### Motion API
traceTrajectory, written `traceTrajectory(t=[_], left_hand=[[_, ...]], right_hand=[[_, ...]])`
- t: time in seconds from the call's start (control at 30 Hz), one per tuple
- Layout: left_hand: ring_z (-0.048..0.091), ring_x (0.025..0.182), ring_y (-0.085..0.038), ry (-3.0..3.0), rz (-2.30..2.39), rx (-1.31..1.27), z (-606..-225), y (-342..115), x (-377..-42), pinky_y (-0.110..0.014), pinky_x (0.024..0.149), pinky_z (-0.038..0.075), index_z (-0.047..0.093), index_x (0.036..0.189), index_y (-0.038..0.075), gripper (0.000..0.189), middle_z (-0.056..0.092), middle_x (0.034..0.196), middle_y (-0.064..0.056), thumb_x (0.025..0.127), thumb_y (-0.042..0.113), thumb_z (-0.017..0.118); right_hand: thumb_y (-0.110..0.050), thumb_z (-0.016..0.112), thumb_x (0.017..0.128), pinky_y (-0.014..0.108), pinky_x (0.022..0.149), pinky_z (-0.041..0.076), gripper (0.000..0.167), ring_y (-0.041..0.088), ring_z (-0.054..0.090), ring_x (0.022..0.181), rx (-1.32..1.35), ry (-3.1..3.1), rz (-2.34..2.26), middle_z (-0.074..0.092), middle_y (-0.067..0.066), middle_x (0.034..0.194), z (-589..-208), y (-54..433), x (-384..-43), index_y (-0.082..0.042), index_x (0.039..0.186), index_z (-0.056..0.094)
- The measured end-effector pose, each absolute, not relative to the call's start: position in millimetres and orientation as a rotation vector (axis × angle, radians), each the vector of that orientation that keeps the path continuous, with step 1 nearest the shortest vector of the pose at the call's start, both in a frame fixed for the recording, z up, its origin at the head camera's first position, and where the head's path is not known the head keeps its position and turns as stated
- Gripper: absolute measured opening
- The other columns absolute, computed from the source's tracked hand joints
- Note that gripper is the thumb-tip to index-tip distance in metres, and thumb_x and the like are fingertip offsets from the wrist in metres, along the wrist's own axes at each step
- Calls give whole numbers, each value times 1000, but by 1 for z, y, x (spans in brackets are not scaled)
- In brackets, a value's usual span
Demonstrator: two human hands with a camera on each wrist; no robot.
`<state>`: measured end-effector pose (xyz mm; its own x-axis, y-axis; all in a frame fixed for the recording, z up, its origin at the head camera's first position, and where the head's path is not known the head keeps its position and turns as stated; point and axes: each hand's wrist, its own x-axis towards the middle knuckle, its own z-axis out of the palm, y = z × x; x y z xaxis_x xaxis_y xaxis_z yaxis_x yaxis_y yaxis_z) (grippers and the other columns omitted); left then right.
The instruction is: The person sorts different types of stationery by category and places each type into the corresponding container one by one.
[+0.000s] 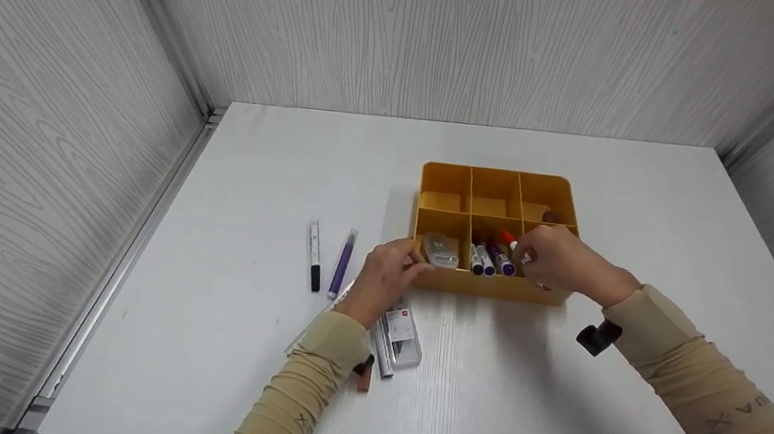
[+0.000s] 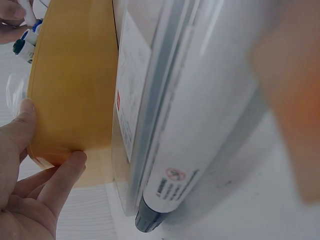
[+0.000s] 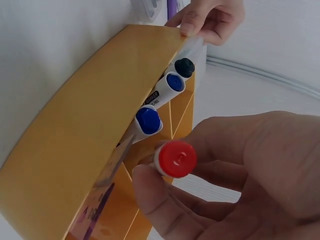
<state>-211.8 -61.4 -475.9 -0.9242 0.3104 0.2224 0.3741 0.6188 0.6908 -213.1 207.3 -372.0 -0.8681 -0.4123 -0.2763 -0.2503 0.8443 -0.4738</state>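
Note:
A yellow box [image 1: 488,285] with several compartments stands on the white table. My left hand [image 1: 384,274] grips its front left corner, thumb at the rim and fingers against the outer wall [image 2: 75,85]. My right hand [image 1: 559,257] pinches a red-and-white marker [image 3: 176,159] over the box's front right part, its red end toward the right wrist camera. Beside it, white markers [image 1: 485,260] with blue and dark ends lean in the front middle compartment. A clear plastic case [image 1: 441,250] sits in the front left one. The front right compartment is partly hidden by my right hand.
Left of the box lie a black-capped marker [image 1: 314,256] and a purple marker [image 1: 343,263]. Near my left wrist are a clear case with a white label [image 1: 402,337], a white marker [image 1: 384,352] and a reddish-brown piece [image 1: 364,378]. A dark object [image 1: 549,217] lies in the back right compartment.

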Motion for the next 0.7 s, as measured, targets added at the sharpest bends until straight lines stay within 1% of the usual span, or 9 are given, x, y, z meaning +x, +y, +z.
traceTrajectory(t=[0.17,0.27,0.33,0.43,0.53,0.7], left_hand=[[61,87,-11,-2743,-1215,-595,-477,-62,-212,-24,75,54,62,93,10,20,70,98,-2,91,29,68],[60,86,-11,-2742,-1192,-594,-477,-62,-212,-24,74,53,62,92,10,20,69,96,-2,92,29,69],[60,85,-11,-2744,-1171,-594,-477,-62,-212,-24,74,53,62,92,10,20,69,94,-2,92,29,69],[60,84,-10,-2749,-1149,-589,-477,-62,-212,-24,74,53,62,92,11,20,69,94,-1,92,29,69],[60,85,-10,-2753,-1148,-586,-478,-62,-212,-25,74,53,61,92,11,20,69,94,-1,92,29,69],[61,86,-11,-2762,-1151,-582,-478,-61,-212,-26,75,54,61,92,10,20,68,95,-2,92,29,68]], right_hand=[[10,51,84,25,48,42,29,12,48,47,-481,2631,-573,68,12,80,-374,205,-219,1,101,72],[9,51,85,24,46,41,29,11,48,45,-470,2623,-555,68,13,78,-374,204,-221,2,104,71],[8,52,85,23,46,41,29,10,47,44,-476,2623,-545,68,13,74,-373,203,-221,3,106,71],[7,52,86,23,45,39,24,10,45,44,-502,2629,-532,63,8,65,-373,200,-221,3,100,72],[7,51,86,22,44,37,21,10,42,44,-486,2627,-525,53,2,58,-373,197,-222,1,90,71],[5,45,87,22,39,32,25,11,38,40,-403,2592,-525,41,-2,51,-374,192,-224,-2,77,67]])
